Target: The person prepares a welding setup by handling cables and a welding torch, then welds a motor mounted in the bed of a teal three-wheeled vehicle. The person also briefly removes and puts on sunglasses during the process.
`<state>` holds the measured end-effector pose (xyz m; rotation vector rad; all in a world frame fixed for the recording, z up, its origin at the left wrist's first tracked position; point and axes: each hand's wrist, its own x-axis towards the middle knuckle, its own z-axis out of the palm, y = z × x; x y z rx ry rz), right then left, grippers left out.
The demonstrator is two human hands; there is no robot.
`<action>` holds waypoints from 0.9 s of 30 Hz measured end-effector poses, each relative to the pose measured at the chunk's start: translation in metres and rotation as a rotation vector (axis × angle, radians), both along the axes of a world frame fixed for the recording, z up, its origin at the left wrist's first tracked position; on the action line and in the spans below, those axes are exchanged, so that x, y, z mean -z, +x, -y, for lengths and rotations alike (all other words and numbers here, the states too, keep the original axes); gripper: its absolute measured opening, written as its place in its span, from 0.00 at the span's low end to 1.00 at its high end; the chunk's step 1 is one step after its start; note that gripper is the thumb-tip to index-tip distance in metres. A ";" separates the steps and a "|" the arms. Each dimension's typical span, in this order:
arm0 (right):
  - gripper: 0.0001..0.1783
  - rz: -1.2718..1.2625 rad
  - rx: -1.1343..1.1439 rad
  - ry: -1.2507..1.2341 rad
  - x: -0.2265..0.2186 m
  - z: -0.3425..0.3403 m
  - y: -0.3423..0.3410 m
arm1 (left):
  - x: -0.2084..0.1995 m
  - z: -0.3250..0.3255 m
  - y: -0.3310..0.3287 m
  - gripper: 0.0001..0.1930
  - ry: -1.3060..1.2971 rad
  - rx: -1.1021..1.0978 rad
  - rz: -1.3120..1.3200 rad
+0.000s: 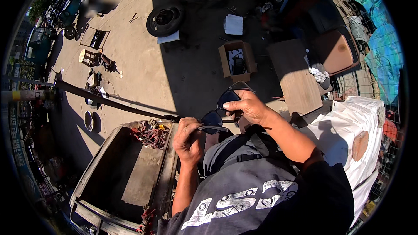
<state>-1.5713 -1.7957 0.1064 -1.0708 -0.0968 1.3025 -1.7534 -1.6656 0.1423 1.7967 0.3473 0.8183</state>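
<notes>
Dark sunglasses (212,119) are held in front of my body between both hands, with the two lenses tilted up toward the right. My left hand (188,138) is closed, its fingers pinching the frame beside the lower left lens. On the other side my right hand (249,106) grips the sunglasses by the upper right lens, its thumb lying against that lens. Part of the frame is hidden behind the fingers. Below the hands are my dark shirt and a black waist strap (248,157).
A cart bed (130,187) with red ropes (151,135) stands at left, near a long dark bar (100,99). Ahead are an open cardboard box (224,63), a tyred wheel (153,21) and a wooden board (296,78). A white cover (339,126) lies over something at right.
</notes>
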 end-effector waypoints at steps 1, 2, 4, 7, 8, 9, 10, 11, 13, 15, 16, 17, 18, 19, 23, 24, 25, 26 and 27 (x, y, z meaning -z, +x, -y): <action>0.12 -0.031 -0.021 0.000 -0.003 -0.013 0.018 | -0.003 -0.012 0.014 0.15 -0.011 -0.021 -0.012; 0.10 0.007 -0.025 -0.009 -0.013 -0.022 0.033 | -0.008 -0.024 0.027 0.15 -0.009 -0.031 -0.024; 0.10 0.101 0.014 -0.002 -0.004 -0.051 0.058 | -0.006 -0.052 0.049 0.15 -0.010 -0.011 -0.015; 0.12 0.168 0.103 -0.026 0.010 -0.097 0.090 | -0.001 -0.099 0.088 0.10 0.012 0.066 -0.034; 0.13 0.156 0.154 -0.036 0.009 -0.118 0.098 | 0.002 -0.116 0.101 0.10 0.005 0.101 -0.044; 0.13 0.151 0.206 -0.043 0.010 -0.138 0.107 | 0.006 -0.133 0.115 0.10 0.000 0.137 -0.047; 0.14 0.113 0.217 -0.047 0.024 -0.157 0.114 | 0.012 -0.150 0.127 0.10 -0.013 0.167 -0.046; 0.13 0.085 0.206 -0.030 0.029 -0.174 0.122 | 0.017 -0.167 0.138 0.11 -0.021 0.185 -0.049; 0.12 0.074 0.177 0.012 0.032 -0.211 0.140 | 0.026 -0.205 0.166 0.13 -0.002 0.221 -0.026; 0.19 -0.065 0.170 -0.068 0.037 -0.239 0.165 | 0.032 -0.245 0.191 0.13 0.006 0.229 -0.046; 0.22 -0.072 0.085 -0.075 0.040 -0.249 0.181 | 0.031 -0.263 0.199 0.13 -0.002 0.214 -0.085; 0.24 -0.080 -0.001 -0.082 0.039 -0.261 0.197 | 0.030 -0.280 0.207 0.13 -0.009 0.200 -0.124; 0.24 0.057 0.017 -0.228 0.036 -0.274 0.199 | 0.030 -0.295 0.211 0.12 -0.058 0.200 -0.080; 0.16 0.183 0.054 -0.252 0.018 -0.291 0.206 | 0.026 -0.313 0.216 0.11 -0.080 0.213 -0.117; 0.22 0.722 0.231 -0.407 0.039 -0.344 0.249 | 0.014 -0.369 0.255 0.10 -0.029 0.206 -0.146; 0.23 0.821 0.278 -0.425 0.032 -0.356 0.257 | 0.012 -0.380 0.263 0.10 -0.027 0.212 -0.130; 0.23 0.773 0.343 -0.364 0.024 -0.370 0.263 | 0.012 -0.390 0.270 0.10 -0.024 0.215 -0.113; 0.24 0.724 0.407 -0.302 0.016 -0.384 0.268 | 0.013 -0.399 0.277 0.10 -0.052 0.216 -0.097; 0.24 0.672 0.473 -0.237 0.014 -0.394 0.271 | 0.016 -0.406 0.281 0.10 -0.029 0.205 -0.108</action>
